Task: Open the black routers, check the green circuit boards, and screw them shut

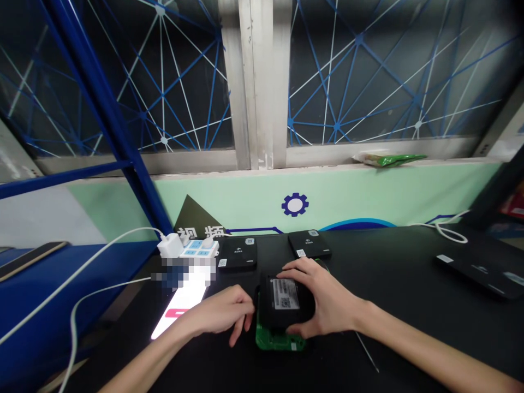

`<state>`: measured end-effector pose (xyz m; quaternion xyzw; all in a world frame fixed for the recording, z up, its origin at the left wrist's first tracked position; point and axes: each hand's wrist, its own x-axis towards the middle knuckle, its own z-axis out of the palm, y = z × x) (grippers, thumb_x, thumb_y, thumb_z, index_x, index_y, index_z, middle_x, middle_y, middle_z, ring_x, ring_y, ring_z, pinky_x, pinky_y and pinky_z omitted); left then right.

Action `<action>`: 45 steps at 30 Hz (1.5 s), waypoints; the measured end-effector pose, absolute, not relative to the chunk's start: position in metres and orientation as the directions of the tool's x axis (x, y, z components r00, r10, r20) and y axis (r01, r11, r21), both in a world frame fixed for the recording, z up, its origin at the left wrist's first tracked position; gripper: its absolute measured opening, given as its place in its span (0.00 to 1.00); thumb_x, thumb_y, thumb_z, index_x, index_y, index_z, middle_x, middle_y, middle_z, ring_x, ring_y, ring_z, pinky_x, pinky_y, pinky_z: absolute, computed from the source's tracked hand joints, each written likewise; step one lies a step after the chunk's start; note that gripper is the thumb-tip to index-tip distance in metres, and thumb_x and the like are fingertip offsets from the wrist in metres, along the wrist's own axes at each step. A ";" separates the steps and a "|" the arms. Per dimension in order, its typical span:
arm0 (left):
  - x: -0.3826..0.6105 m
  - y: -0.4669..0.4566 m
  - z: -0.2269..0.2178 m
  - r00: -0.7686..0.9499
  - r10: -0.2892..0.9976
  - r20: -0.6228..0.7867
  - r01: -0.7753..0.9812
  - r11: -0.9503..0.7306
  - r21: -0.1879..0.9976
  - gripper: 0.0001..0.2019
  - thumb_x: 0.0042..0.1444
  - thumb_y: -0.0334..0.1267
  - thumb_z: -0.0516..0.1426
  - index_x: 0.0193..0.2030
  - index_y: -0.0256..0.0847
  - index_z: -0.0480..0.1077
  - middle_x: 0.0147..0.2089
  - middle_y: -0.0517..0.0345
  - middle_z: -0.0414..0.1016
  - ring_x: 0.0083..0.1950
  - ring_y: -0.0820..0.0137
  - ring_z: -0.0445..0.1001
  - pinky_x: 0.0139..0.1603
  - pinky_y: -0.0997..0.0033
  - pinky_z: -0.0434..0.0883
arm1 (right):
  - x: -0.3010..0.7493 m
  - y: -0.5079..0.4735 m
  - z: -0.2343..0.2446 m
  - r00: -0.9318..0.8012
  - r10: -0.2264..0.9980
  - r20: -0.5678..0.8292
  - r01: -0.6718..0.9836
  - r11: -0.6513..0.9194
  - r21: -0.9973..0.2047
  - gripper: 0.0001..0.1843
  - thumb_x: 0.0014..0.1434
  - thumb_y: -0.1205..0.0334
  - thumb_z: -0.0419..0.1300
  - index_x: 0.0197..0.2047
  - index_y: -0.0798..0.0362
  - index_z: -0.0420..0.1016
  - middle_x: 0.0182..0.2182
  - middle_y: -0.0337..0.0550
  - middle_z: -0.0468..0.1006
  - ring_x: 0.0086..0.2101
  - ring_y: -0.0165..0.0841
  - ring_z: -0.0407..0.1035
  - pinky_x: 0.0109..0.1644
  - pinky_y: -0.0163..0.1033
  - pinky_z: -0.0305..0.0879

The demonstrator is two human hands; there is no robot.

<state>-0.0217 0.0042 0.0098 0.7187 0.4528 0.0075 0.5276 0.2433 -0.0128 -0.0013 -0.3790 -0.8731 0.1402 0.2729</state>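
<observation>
My right hand [327, 303] spans a black plastic housing [266, 305] with a white barcode label, thumb at the near side and fingers over the far side. Beneath the housing lies a green circuit board [274, 341], its near edge showing. My left hand [231, 308] is just left of these two, fingers loosely bent and somewhat apart, with nothing seen in them. Its fingertips come close to the housing's left edge; whether they touch it I cannot tell. A thin metal rod [368, 353] sticks out from under my right wrist, its other end hidden.
Two flat black boxes [239, 254] [310, 244] stand at the back of the black table, another black box [483, 273] at the right. A lit phone [184, 303] lies left, near a white power strip [200, 249] with cables. Behind are the wall and windows.
</observation>
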 end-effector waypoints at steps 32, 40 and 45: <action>-0.026 0.006 0.008 0.601 0.657 -0.455 0.621 -0.025 0.783 0.12 0.54 0.33 0.47 0.24 0.40 0.68 0.15 0.63 0.70 0.12 0.77 0.52 0.18 0.77 0.51 | 0.233 -0.024 -0.015 -0.622 0.678 0.392 0.486 0.726 -0.486 0.43 0.40 0.40 0.72 0.56 0.52 0.73 0.53 0.54 0.72 0.49 0.48 0.67 0.55 0.53 0.66; -0.022 0.005 0.014 0.613 0.649 -0.450 0.618 -0.038 0.786 0.12 0.54 0.33 0.47 0.24 0.40 0.67 0.14 0.64 0.69 0.12 0.77 0.52 0.19 0.78 0.53 | 0.235 -0.023 -0.015 -0.647 0.655 0.390 0.493 0.750 -0.441 0.45 0.43 0.35 0.70 0.59 0.52 0.73 0.55 0.55 0.72 0.51 0.49 0.67 0.58 0.54 0.64; -0.021 0.003 0.016 0.606 0.660 -0.443 0.629 -0.057 0.775 0.12 0.55 0.34 0.46 0.25 0.40 0.67 0.14 0.64 0.70 0.11 0.77 0.52 0.18 0.78 0.52 | 0.235 -0.024 -0.014 -0.651 0.660 0.375 0.508 0.746 -0.430 0.45 0.44 0.35 0.69 0.60 0.51 0.72 0.55 0.56 0.71 0.52 0.50 0.67 0.58 0.55 0.63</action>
